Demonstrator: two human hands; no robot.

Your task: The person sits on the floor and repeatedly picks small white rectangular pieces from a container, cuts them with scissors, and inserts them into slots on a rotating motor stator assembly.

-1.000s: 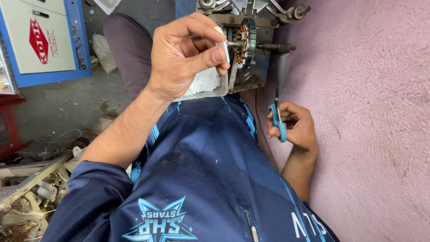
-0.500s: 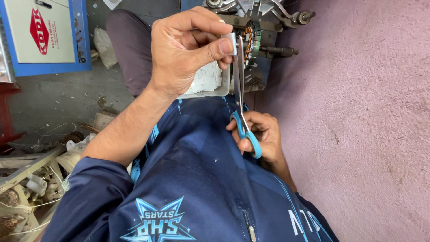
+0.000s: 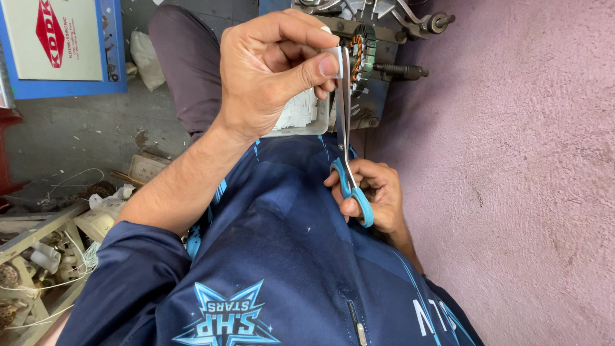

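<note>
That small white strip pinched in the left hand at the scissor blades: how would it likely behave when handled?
The white strip looks thin like paper or insulation sheet, so probably very light. The left hand holds it flat between thumb and fingers, suggesting it flexes easily. The scissors in the right hand meet it, so it likely cuts readily.

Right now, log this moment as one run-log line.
left hand: pinches small white paper strip | right hand: holds blue-handled steel scissors, blades up at strip | behind: motor stator with copper windings

Left hand (image 3: 272, 70) raised at 12 o'clock, thumb and fingers (image 3: 320, 64) pinched; right hand (image 3: 371, 192) lower, 3 o'clock, fingers curled closed.
</note>
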